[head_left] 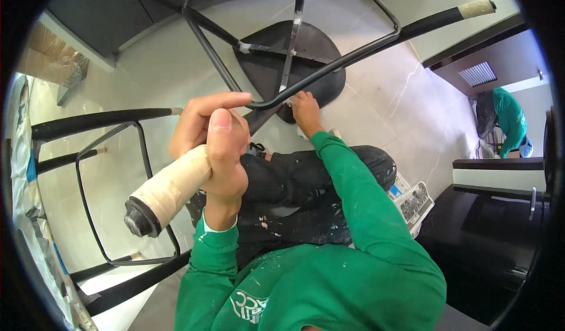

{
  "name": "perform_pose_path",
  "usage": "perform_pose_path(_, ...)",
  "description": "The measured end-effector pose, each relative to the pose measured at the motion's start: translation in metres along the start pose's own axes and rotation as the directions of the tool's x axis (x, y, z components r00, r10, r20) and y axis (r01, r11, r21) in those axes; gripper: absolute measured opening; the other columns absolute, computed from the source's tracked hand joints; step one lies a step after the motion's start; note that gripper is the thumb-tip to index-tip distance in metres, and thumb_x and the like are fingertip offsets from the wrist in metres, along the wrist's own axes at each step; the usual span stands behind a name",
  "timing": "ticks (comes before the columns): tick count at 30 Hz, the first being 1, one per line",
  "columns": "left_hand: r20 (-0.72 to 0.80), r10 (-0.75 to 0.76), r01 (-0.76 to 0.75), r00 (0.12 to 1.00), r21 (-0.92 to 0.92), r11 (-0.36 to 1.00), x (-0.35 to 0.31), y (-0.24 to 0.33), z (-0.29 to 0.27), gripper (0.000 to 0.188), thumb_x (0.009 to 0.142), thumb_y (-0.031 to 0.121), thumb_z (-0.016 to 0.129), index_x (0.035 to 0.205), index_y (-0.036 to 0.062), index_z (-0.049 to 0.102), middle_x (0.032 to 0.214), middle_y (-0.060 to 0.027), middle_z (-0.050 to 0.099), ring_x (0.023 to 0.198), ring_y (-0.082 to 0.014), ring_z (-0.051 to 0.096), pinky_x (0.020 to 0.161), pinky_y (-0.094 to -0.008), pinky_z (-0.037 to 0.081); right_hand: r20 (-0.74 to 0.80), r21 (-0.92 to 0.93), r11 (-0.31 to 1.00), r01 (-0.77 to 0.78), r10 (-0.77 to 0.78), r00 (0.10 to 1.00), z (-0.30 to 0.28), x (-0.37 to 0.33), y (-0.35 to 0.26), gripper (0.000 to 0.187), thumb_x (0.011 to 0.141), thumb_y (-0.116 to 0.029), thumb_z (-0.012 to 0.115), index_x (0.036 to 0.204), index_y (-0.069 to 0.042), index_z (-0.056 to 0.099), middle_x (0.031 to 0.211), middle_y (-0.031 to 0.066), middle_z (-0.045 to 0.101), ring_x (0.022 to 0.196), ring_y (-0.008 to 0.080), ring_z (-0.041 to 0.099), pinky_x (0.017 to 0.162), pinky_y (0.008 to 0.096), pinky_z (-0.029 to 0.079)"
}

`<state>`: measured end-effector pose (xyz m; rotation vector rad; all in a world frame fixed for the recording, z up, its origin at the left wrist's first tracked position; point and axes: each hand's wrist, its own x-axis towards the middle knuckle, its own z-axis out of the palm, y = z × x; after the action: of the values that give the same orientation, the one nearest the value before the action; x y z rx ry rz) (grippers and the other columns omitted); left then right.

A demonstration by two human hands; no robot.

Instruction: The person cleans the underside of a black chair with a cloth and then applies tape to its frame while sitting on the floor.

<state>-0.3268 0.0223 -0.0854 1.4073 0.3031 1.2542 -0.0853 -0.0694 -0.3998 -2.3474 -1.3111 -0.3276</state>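
An upside-down black stool stands in front of me, its dark seat (323, 86) on the floor and its legs pointing up. Beige tape wraps the leg ends. My left hand (220, 139) is closed round the nearest stool leg (168, 192), just beyond its tape. Farther down, by the seat's underside, my right hand (306, 114) pinches a small whitish crumpled piece (289, 101), perhaps cloth or paper, against the base of that leg. The black metal footrest ring (347, 58) passes above the right hand. Whitish patches mark the metal cross brackets (288, 63) under the seat.
Another black stool frame (109, 119) lies to the left, beside plastic sheeting (29, 213). Printed paper (416, 204) lies right of my knee. A glossy black cabinet (494, 242) is at lower right. Beyond it, a person in green (511, 119) bends down.
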Motion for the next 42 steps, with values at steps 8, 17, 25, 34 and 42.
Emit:
perform_pose_path(8,-0.027,-0.041,0.041,0.999,0.008,0.999,0.0,0.0,-0.004,0.032,0.099,0.016,0.044,0.097,-0.0103,0.062,0.052,0.0054,0.035,0.045,-0.0042,0.033,0.046,-0.0219,0.033,0.049,0.021,1.0,0.014,-0.015,0.999,-0.002,0.002,-0.008,0.011,0.083,-0.011,0.064,0.084,-0.012,0.074,0.091,0.0046,0.062,0.092,0.0277,0.059,0.076,0.0417,0.05)
perform_pose_path(17,0.003,-0.113,0.112,0.994,-0.061,0.992,0.0,0.002,-0.009,0.023,0.094,0.015,0.054,0.098,-0.0016,0.068,0.062,0.0037,0.051,0.053,-0.0025,0.043,0.049,-0.0203,0.031,-0.026,0.054,0.998,0.039,-0.037,0.999,0.005,0.003,-0.008,0.011,0.082,-0.012,0.066,0.087,-0.014,0.075,0.091,0.0032,0.061,0.093,0.0266,0.059,0.075,0.0418,0.051)
perform_pose_path(25,-0.022,-0.039,0.04,0.999,0.055,0.998,0.003,0.001,-0.003,0.032,0.099,0.015,0.044,0.096,-0.0101,0.064,0.053,0.0055,0.037,0.045,-0.0041,0.035,0.046,-0.0219,0.034,0.072,-0.043,0.999,0.03,-0.026,0.997,0.001,0.005,-0.016,0.011,0.082,-0.011,0.066,0.088,-0.011,0.075,0.091,0.0045,0.061,0.092,0.0286,0.058,0.075,0.0411,0.051)
perform_pose_path(34,0.009,-0.103,0.103,0.995,0.007,0.995,0.003,0.003,-0.007,0.019,0.093,0.013,0.055,0.093,0.0,0.07,0.063,0.0031,0.053,0.055,-0.0028,0.046,0.05,-0.02,0.033,0.093,-0.002,0.998,0.057,-0.057,0.994,-0.001,0.007,-0.01,0.011,0.081,-0.01,0.065,0.086,-0.009,0.074,0.089,0.0075,0.062,0.091,0.0316,0.059,0.073,0.0438,0.052)
perform_pose_path(42,0.024,-0.066,0.063,0.998,0.095,0.993,0.0,0.002,-0.006,0.032,0.098,0.014,0.045,0.096,-0.0099,0.066,0.053,0.0046,0.04,0.045,-0.0046,0.037,0.045,-0.0219,0.034,0.017,0.046,0.998,0.045,-0.046,0.999,0.001,0.008,-0.004,0.01,0.081,-0.011,0.065,0.084,-0.01,0.074,0.086,0.0069,0.062,0.088,0.0306,0.06,0.074,0.0429,0.053)
